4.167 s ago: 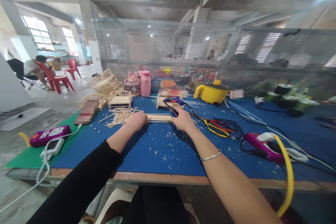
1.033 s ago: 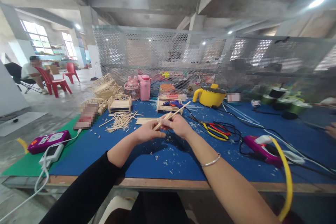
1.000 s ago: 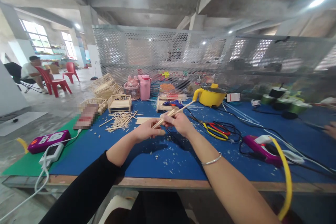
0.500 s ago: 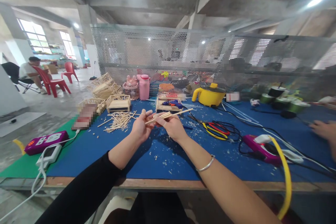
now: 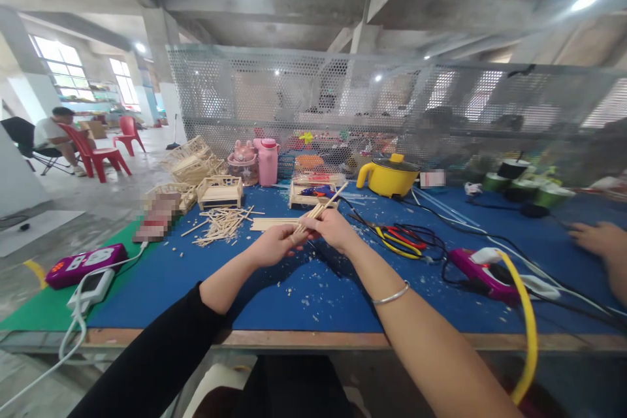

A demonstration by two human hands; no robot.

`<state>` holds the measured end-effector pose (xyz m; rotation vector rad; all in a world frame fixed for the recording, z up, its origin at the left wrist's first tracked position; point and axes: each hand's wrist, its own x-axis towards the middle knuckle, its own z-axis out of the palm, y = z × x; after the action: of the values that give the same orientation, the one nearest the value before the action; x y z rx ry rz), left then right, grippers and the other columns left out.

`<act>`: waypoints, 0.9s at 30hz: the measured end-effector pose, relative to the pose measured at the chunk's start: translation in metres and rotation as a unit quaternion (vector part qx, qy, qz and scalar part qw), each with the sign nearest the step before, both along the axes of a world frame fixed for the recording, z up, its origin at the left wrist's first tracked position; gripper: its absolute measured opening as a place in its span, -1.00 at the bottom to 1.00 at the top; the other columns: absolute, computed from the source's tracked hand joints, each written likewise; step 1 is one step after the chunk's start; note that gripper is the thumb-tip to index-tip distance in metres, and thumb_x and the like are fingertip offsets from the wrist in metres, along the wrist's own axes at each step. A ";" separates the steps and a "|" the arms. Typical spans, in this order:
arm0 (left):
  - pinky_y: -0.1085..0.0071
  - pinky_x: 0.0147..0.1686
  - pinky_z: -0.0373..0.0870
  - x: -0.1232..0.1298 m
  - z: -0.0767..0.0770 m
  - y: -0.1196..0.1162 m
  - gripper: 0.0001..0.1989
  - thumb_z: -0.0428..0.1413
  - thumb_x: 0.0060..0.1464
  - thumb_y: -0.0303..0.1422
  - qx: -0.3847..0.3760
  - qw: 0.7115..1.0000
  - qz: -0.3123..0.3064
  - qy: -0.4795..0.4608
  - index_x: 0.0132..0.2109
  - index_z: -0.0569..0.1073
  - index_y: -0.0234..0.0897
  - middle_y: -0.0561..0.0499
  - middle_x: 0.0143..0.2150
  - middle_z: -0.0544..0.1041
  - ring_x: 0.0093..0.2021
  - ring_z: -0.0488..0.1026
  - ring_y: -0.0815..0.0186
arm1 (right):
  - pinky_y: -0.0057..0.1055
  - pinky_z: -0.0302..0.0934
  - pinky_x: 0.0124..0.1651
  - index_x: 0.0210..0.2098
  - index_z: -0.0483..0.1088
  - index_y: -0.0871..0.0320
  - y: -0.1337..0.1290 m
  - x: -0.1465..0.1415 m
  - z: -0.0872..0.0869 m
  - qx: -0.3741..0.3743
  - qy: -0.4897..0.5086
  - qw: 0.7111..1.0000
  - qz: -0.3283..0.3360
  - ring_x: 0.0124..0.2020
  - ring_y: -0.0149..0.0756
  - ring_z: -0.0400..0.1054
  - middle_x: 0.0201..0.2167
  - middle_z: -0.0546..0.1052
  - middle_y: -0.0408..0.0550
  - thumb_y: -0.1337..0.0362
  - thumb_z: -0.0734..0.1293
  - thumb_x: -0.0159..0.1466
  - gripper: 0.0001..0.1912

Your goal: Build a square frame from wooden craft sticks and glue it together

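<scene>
Wooden sticks (image 5: 316, 211) sit in the grip of right hand (image 5: 336, 230) and, apparently, left hand (image 5: 272, 246)

Sticks (image 5: 317, 211) tipped steeper; left hand (image 5: 272, 246) (palm-up earlier) turned over.

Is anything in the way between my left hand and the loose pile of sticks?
Nothing visible is: blue mat lies between your left hand and the loose pile. The flat row of sticks sits just beyond that hand.
</scene>
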<state>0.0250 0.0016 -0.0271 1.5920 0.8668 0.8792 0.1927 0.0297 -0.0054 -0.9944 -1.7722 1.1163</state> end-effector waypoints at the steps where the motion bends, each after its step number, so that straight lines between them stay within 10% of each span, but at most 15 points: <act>1: 0.46 -0.42 0.30 0.000 -0.002 0.000 -0.55 0.10 -0.01 -0.05 0.017 1.000 -0.012 0.021 -0.14 0.48 -0.35 -0.09 -0.27 0.50 -0.34 0.40 0.33 | -0.46 0.28 -0.48 -0.46 0.45 0.21 0.000 0.000 -0.001 0.002 -0.011 1.000 0.005 -0.57 -0.38 0.36 -0.59 0.50 -0.12 0.16 0.37 0.06 -0.79; 27: 0.41 -0.34 0.38 0.004 -0.010 0.001 -0.63 0.32 -0.27 -0.21 -0.146 0.985 -0.022 -0.092 -0.33 0.50 -0.39 -0.08 -0.37 0.53 -0.40 0.46 0.36 | -0.49 0.10 -0.48 -0.45 0.45 0.26 -0.012 -0.009 -0.002 0.125 -0.084 0.988 -0.011 -0.56 -0.43 0.18 -0.57 0.41 -0.14 0.04 0.25 0.15 -0.62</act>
<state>0.0294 0.0029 -0.0375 1.2503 0.7863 0.8128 0.1837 0.0181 -0.0072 -0.9743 -1.9745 0.7902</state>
